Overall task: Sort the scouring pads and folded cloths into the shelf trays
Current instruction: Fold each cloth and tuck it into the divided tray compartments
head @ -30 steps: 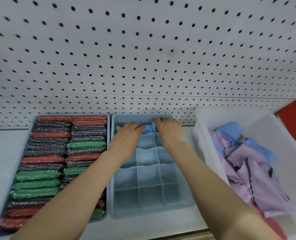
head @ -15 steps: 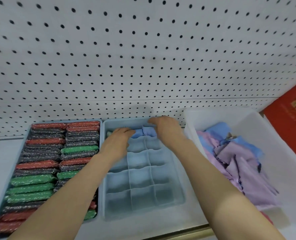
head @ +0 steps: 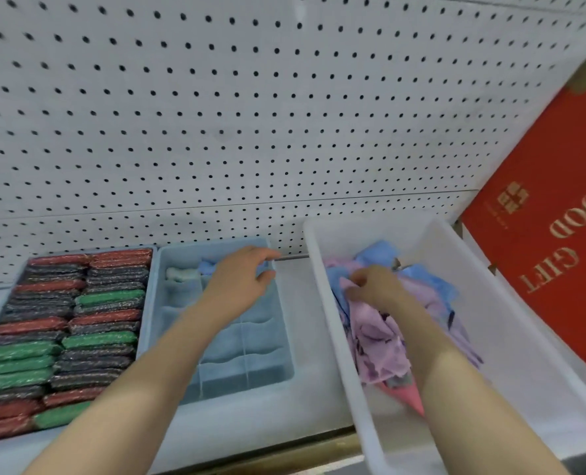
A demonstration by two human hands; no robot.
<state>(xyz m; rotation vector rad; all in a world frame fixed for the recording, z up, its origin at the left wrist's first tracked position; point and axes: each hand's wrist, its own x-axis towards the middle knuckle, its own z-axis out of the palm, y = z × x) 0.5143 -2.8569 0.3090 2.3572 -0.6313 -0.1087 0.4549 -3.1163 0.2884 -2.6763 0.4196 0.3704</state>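
Blue plastic forms the divided tray (head: 284,368); the left hand (head: 238,281) hovers over its far compartments, fingers relaxed and apart, above a folded blue cloth (head: 206,268). Right of that tray, the right hand (head: 374,286) pinches a loose pink cloth (head: 377,341) inside the white bin (head: 332,303), and left of the tray packed scouring pads (head: 79,323) fill another tray

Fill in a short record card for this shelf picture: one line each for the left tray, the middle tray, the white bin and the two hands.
left tray: packed with red, green and dark scouring pads
middle tray: divided; folded cloths in back cells, other visible cells bare
white bin: loose purple, blue and pink cloths
left hand: over middle tray's back row
right hand: in the bin, on the cloths
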